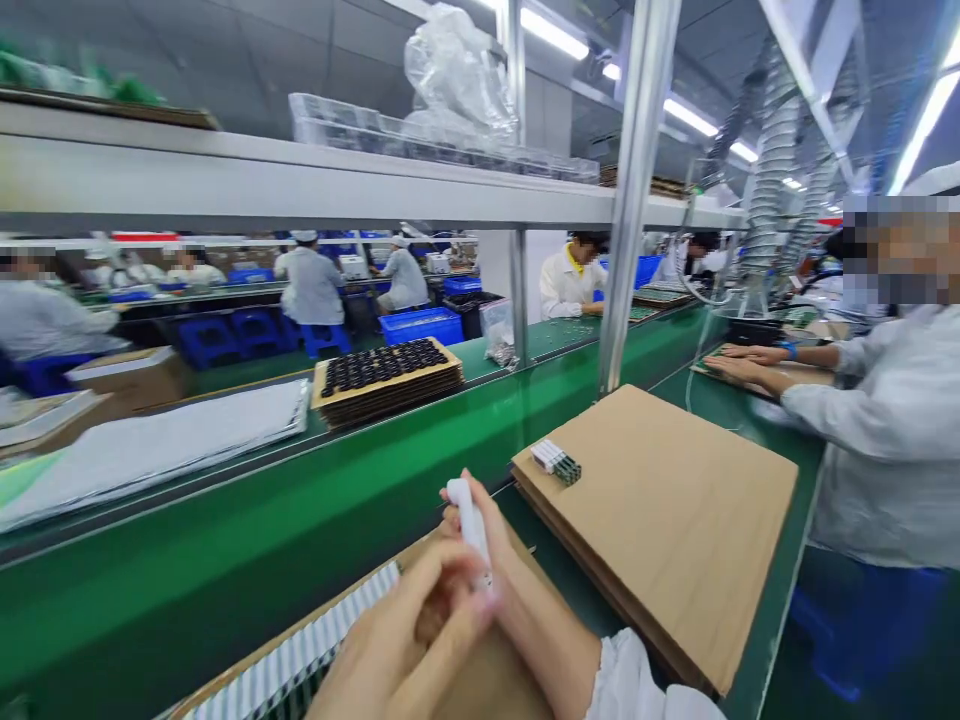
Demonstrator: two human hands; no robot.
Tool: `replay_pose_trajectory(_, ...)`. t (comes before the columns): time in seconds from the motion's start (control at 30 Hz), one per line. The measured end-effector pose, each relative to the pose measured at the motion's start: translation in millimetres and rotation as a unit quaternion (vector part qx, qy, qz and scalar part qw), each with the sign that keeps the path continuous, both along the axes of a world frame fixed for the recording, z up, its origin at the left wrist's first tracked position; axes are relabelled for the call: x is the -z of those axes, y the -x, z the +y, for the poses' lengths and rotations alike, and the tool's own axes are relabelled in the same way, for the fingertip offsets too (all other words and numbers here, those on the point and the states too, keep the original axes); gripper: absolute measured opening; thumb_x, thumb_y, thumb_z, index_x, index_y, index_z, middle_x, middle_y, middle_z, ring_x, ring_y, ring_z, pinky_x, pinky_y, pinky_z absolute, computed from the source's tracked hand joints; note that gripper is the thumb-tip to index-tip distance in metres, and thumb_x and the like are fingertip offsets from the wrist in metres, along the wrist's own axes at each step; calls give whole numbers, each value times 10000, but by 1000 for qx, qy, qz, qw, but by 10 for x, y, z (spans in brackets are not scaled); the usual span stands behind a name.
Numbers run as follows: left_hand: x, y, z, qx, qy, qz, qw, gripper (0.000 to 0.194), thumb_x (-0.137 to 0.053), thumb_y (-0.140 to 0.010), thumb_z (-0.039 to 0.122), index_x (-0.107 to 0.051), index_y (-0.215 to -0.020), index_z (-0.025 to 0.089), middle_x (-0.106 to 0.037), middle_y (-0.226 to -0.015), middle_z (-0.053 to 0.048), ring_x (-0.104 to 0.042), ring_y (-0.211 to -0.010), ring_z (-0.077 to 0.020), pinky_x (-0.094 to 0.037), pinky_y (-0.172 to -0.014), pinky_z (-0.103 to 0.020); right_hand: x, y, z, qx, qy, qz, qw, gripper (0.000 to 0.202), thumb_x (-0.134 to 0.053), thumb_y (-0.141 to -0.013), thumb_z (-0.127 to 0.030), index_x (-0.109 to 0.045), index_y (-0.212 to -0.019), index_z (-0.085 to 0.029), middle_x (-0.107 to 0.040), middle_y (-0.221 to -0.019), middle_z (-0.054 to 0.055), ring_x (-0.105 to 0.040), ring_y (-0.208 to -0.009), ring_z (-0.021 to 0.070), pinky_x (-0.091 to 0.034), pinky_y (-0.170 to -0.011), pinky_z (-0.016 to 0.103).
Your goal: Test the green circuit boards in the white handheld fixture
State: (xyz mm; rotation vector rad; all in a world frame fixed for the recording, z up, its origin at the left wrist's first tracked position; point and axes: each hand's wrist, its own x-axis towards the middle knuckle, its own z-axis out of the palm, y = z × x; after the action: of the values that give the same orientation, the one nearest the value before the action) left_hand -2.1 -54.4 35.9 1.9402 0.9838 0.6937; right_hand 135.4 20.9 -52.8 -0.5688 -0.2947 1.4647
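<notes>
A slim white piece (470, 522) with a rounded top stands nearly upright in my right hand (501, 560), whose fingers wrap round it. My left hand (405, 640) is at the lower end of the piece, thumb and forefinger drawn together; blur hides what lies between them. Beneath the hands is a brown board (495, 680), with a row of white-and-green strips (300, 655) along its left part. To the right, a small bundle of white-ended green pieces (556, 462) lies on a corner of a stack of brown boards (675, 520).
A green belt (225, 540) runs beyond my hands. Past it stand a stack of trays with black parts (386, 370) and a white sheet pile (172, 440). A metal post (634, 200) rises behind the boards. At the right, a person's hands (742, 365) rest on a board.
</notes>
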Motion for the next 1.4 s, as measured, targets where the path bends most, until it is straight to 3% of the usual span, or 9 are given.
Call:
replay_pose_trajectory(0.17,486,168,-280,-145,43,-88,984,673,-572,-792,562,-402,-1334,201,-539,-1141,-122,-541,-1025,-290,-452,-879,-429,-139,274,-297,19,-52,-116,992,401,-705,-693,-532,-610,-776,-151,-458,-501,-61,-321,-437,49,-233,-414,182)
replay_pose_trajectory(0.23,657,254,-420,-137,127,-173,967,713,-627,-788,521,-349,-1363,205,-528,-1219,-131,-522,-1106,-281,-435,-936,-408,-235,453,-487,-12,-84,-160,983,358,-798,-624,-428,-630,-756,-142,-530,-599,-41,-383,-508,47,-279,-462,177)
replay_pose_trajectory(0.33,760,377,-580,-150,213,-261,930,514,-581,-854,482,-433,-1238,172,-616,-924,-87,-605,-807,-216,-507,-718,-325,-287,659,-683,-71,-135,-323,934,329,-750,-687,-447,-640,-826,-170,-573,-681,-25,-448,-562,77,-339,-510,195)
replay_pose_trajectory(0.43,778,473,-636,-161,242,-317,903,269,-527,-909,416,-491,-1028,178,-557,-791,-18,-499,-552,-115,-440,-513,-241,-147,674,-629,-34,-128,-512,848,394,-536,-831,-544,-635,-984,-195,-611,-774,8,-513,-650,122,-410,-601,238)
replay_pose_trajectory(0.63,964,524,-568,-69,284,-357,887,204,-552,-903,324,-456,-1020,188,-517,-813,-2,-491,-539,-101,-424,-465,-229,366,407,-251,-8,-48,-601,798,368,-595,-791,-433,-661,-1061,-191,-657,-797,40,-575,-752,179,-465,-734,316)
replay_pose_trajectory(0.9,1113,559,-477,-46,312,-373,873,333,-568,-881,310,-422,-1148,176,-539,-912,-46,-528,-543,-112,-443,-424,-226,450,162,-398,-6,2,-594,804,419,-585,-787,-471,-667,-1026,-137,-569,-552,5,-492,-414,124,-410,-369,234)
replay_pose_trajectory(1.1,1179,539,-454,-45,332,-364,869,435,-642,-841,284,-438,-1211,180,-534,-833,-24,-497,-520,-101,-415,-415,-209,204,263,-947,164,-37,-529,832,351,-583,-850,-414,-600,-1142,-219,-641,-797,8,-578,-653,109,-505,-609,226)
replay_pose_trajectory(1.23,1182,513,-454,-44,347,-348,870,558,-683,-814,276,-413,-1298,215,-523,-803,-6,-512,-572,-112,-443,-458,-208,171,445,-1176,121,-66,-527,838,234,-638,-838,-331,-669,-1052,-242,-688,-950,22,-620,-817,132,-499,-767,250)
replay_pose_trajectory(1.4,1146,507,-446,-28,347,-331,877,532,-646,-829,251,-418,-1309,222,-515,-834,-12,-506,-602,-114,-438,-473,-209,218,470,-1188,112,-82,-583,801,226,-602,-864,-303,-666,-1076,-260,-689,-975,23,-605,-917,170,-466,-841,308)
